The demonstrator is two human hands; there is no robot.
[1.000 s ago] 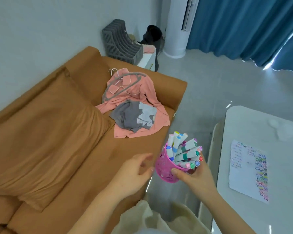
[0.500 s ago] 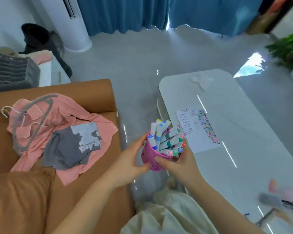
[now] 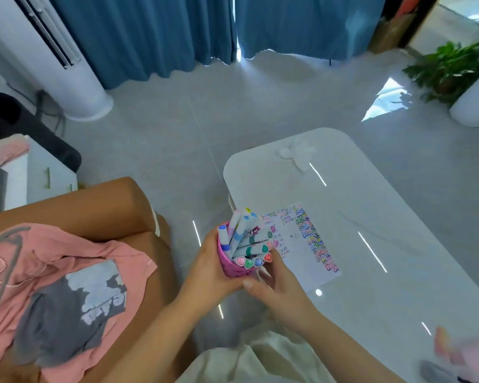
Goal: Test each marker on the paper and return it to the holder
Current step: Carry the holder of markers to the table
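Pink perforated plastic holder, full of white markers with coloured caps, is clasped between left hand and right hand, just off the white table's near-left edge, beside the scribbled paper. It should be set upright before any marker is drawn.

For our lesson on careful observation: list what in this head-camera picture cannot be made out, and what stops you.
- Holder: base and most of its wall are covered by the left hand and right hand.
- Markers: lower barrels are sunk in the holder.
- Paper: the writing is too small to read.
- Pink objects at the bottom right: blurred and cut off by the edge.
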